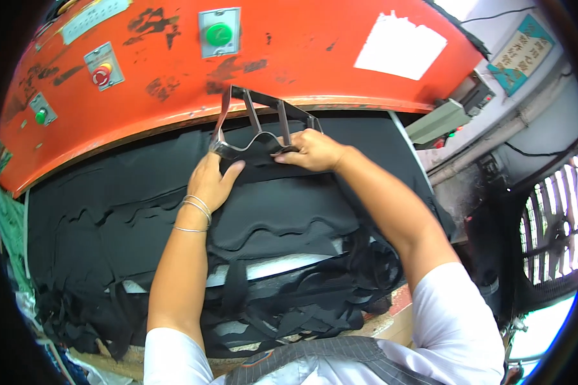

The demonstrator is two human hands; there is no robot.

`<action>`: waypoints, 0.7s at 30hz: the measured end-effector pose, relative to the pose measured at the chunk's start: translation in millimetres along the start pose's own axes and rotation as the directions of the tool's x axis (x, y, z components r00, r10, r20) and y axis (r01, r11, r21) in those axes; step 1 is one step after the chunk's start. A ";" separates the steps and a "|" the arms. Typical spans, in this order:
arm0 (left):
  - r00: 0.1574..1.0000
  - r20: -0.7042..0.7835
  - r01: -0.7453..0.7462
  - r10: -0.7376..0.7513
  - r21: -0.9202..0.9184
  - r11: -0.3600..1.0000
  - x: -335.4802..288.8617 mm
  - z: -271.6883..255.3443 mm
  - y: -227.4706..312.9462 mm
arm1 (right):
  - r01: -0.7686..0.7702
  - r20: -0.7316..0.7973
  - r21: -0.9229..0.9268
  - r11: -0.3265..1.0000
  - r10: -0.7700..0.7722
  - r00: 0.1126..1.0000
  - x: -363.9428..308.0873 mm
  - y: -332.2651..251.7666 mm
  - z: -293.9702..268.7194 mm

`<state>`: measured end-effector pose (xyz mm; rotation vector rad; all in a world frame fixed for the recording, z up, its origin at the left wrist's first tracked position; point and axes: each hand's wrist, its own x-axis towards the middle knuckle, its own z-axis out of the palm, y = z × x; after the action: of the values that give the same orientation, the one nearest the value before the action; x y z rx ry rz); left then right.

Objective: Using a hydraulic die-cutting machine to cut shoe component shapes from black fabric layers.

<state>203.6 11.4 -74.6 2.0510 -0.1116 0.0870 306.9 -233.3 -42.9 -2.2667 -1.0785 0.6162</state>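
On black fabric (282, 212), tilted metal cutting die (263, 125), long axis left-right, far edge raised, both hands (213, 183) (311, 151) pinching its near edge.

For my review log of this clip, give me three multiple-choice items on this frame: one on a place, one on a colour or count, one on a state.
1. Where does the metal cutting frame sit?
A. on the floor
B. on the black fabric, just under the machine's front edge
C. on top of the machine

2. What colour is the machine housing?
A. orange-red
B. blue
C. white

3. What are the two hands doing?
A. hanging free above the fabric
B. both pressing buttons
C. left hand and right hand both on the frame's near edge

Answers: 1 B, the frame lies on the fabric below the housing's edge. 2 A, the panel with the green button is orange-red. 3 C, the fingers of both hands grip the wavy near rail.
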 end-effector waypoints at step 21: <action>0.968 0.215 -0.190 0.134 0.267 0.945 -51.9 177.1 153.2 | 0.493 -0.234 0.860 0.133 0.961 0.149 -131.9 27.3 -8.9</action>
<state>136.6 -214.2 -27.8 2.3344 -0.4119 0.0046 251.7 -356.1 -32.1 -0.9752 0.7198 -0.1860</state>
